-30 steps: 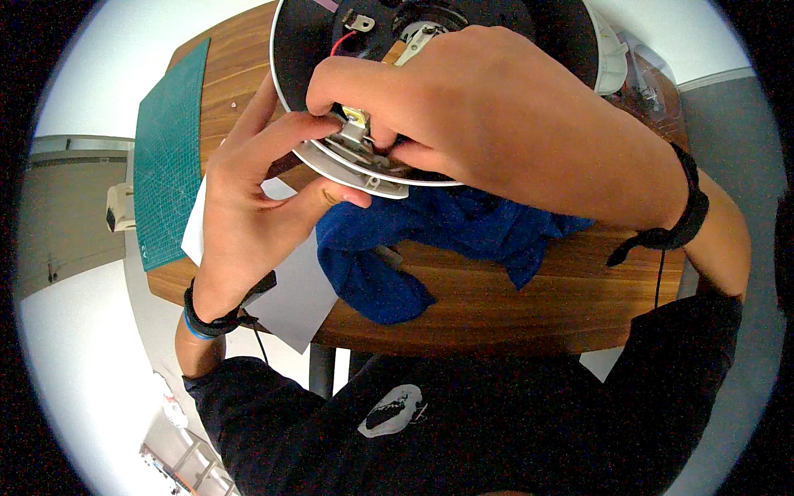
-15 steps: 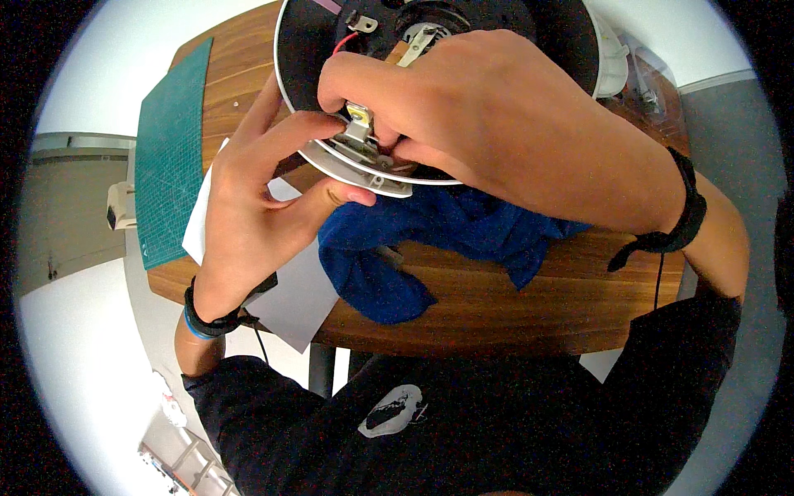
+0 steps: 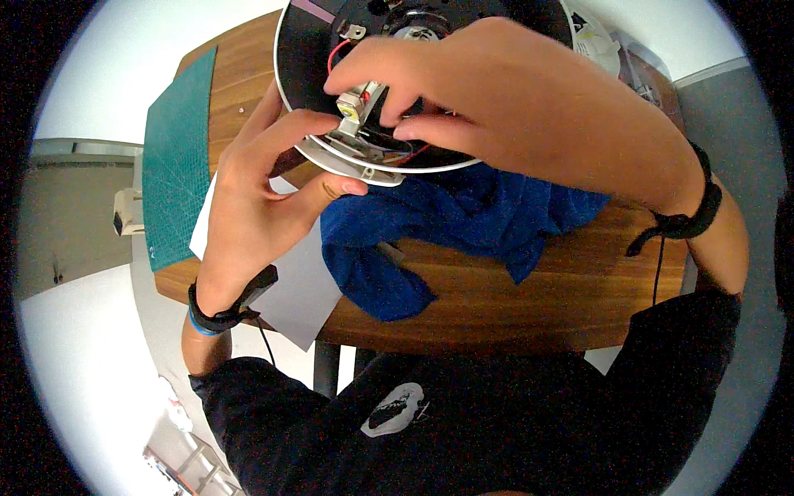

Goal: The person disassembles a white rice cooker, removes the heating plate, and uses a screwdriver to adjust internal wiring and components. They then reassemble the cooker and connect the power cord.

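From the head camera, I see my left hand [image 3: 256, 194] gripping the near rim of a round black device with a white edge [image 3: 331, 157]. The thumb sits under the rim and the fingers curl over it, which I judge steadies the device and keeps it tipped toward me. It rests at the far side of the wooden table [image 3: 529, 289], partly on a blue cloth [image 3: 430, 240] that seems to cushion it.

My right hand [image 3: 529, 107] reaches over the open inside. Its fingertips pinch at a small metal part [image 3: 357, 107] near the red wires [image 3: 335, 54]; I cannot tell whether it truly grips the part or only presses on it.

Counting: one round device, one cloth, one green cutting mat [image 3: 178, 157] along the left of the table, one white sheet of paper [image 3: 302, 289] under my left wrist, and one dark strap on each wrist. A white object [image 3: 600, 41] lies at the far right, too hidden to name.
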